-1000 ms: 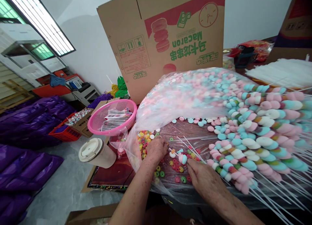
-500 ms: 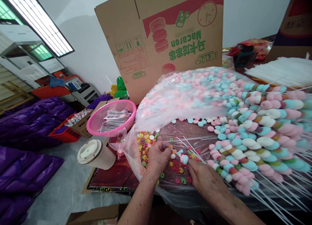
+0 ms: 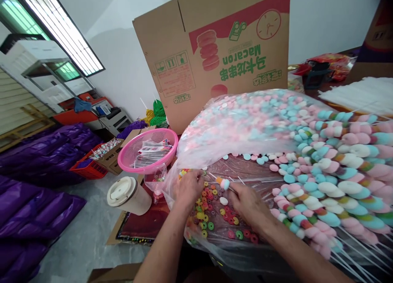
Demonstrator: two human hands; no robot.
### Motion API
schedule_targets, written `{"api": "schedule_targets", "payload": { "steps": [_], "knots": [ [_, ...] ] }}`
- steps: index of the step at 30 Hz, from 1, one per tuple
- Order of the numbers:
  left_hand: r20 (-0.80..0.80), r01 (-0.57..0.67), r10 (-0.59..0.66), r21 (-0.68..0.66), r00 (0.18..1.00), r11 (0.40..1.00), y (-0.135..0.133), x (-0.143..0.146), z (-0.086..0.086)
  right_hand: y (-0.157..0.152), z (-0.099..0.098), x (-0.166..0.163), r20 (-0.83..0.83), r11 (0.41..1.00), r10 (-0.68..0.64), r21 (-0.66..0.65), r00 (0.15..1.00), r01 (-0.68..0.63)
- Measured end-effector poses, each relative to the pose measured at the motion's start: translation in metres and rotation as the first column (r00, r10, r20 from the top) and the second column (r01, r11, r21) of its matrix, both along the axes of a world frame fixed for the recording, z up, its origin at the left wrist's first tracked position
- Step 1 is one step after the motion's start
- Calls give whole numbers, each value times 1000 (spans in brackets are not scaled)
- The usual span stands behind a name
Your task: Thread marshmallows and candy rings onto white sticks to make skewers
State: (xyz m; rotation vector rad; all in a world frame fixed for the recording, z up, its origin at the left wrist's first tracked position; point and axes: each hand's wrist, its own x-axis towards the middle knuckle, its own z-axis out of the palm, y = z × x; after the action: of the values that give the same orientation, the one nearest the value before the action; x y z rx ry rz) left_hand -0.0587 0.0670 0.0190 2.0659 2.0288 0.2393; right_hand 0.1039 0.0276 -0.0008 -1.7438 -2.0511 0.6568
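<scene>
Nearest the camera, two bare forearms reach onto a table [image 3: 144, 230] covered with clear plastic sheeting [image 3: 245, 250]. The right hand [image 3: 245, 201] is closed in a pinch on a thin white stick [image 3: 231, 187], whose far tip carries a few threaded pieces, orange, pink and blue, just above the sheeting. The left hand [image 3: 188, 189] lies palm down with its fingers curled onto a scatter of loose ring candies [image 3: 208, 217] in red, yellow and green; whether it grips one cannot be told. The stick's loaded tip sits between the two hands, near the left fingertips. To the right, a heap of finished skewers [image 3: 322, 189] lies with pastel puffs packed along each one. Left of the hands, a lidded cup [image 3: 127, 195] rests on its side at the table's edge, with a pink basket [image 3: 149, 150] of packets beyond it. Further back bulges a clear bag of pink and blue sweets [image 3: 242, 119], and behind it stands an upside-down cardboard box [image 3: 221, 58].
</scene>
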Motion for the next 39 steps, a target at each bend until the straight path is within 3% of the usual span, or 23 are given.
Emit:
{"api": "schedule_targets", "payload": {
  "steps": [4, 8, 11, 16, 21, 24, 27, 31, 35, 37, 39],
  "knots": [
    [-142, -12, 5, -50, 990, 999, 33, -15, -2, 57, 0, -32, -40, 999, 49, 1, 998, -49],
    [-183, 70, -72, -15, 981, 997, 33, -19, -11, 99, -4, -61, -69, 990, 139, 8, 988, -139],
    [-174, 100, -96, 10, 980, 995, 28, -25, -13, 110, -7, -71, -73, 982, 191, 9, 979, -191],
    [-76, 119, -114, 63, 991, 991, 15, -34, -8, 92, -12, -48, -37, 969, 247, 19, 968, -246],
    [274, 105, -150, 172, 950, 979, -15, -23, -15, 54, -13, 3, 23, 980, 198, -5, 980, -198],
    [429, 24, -105, 192, 897, 981, -31, -12, -26, 42, -8, 18, 32, 993, 117, -31, 993, -116],
    [635, -89, -14, 131, 772, 987, -44, -6, -33, 37, -4, 18, 13, 998, 27, -51, 1000, -26],
    [876, -109, 45, 9, 480, 994, -60, 0, -26, 29, -7, 12, -46, 991, -57, -125, 997, 51],
    [949, -67, 234, -225, 210, 972, -75, 7, -13, 16, -5, 17, -215, 982, -82, -184, 973, 42],
    [955, -12, 264, -265, 134, 964, -80, 12, -6, 6, 2, 23, -340, 973, -72, -230, 938, -9],
    [973, 39, 205, -210, 110, 977, -83, 18, 0, -6, 10, 28, -442, 955, -68, -289, 894, -70]
  ]
}}
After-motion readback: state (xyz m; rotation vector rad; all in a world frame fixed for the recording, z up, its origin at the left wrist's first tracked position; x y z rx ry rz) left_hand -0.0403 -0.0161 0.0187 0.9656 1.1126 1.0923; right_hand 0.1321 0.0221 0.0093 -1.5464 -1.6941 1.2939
